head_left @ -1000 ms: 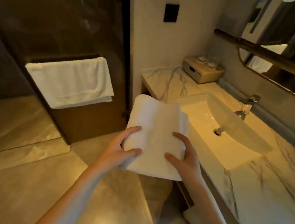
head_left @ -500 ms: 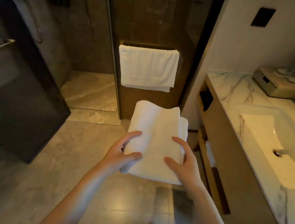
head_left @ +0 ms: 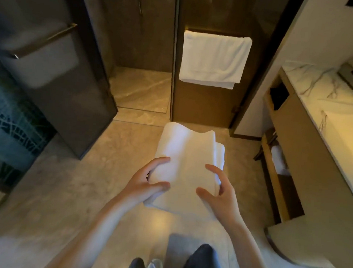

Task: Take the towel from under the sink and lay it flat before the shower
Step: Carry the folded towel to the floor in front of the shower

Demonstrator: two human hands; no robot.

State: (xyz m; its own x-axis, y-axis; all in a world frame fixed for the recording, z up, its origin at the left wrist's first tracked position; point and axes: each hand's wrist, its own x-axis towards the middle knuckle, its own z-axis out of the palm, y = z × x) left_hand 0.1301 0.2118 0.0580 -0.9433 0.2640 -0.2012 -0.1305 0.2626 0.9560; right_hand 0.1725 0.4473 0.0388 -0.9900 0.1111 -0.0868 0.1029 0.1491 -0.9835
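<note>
You are standing on the tiled floor (head_left: 65,188) of a bathroom, looking down at a folded white towel (head_left: 187,162) that you carry at about waist height in front of you, between both hands and clear of the floor. It is kept folded, probably so that it travels as one neat block and does not drag. Your left hand (head_left: 146,184) grips the towel's near left corner: the thumb lies on top and the curled fingers wrap under the edge, so this hand is closed on the cloth. Your right hand (head_left: 217,192) sits at the near right edge with fingers spread and half bent; the thumb and fingertips touch the towel's top and side, a loose hold rather than a firm clasp. Both forearms reach forward, nearly parallel, with the wrists level. Ahead and to the left is the shower opening (head_left: 141,88) with its low threshold, beside a dark glass door (head_left: 55,82); a second white towel (head_left: 213,59) hangs on a panel straight ahead. The sink counter (head_left: 314,89) and the open shelf under it are to your right. Judging from this, the towel is out from under the sink, and unfolding it on the floor before the shower remains to be done.
</note>
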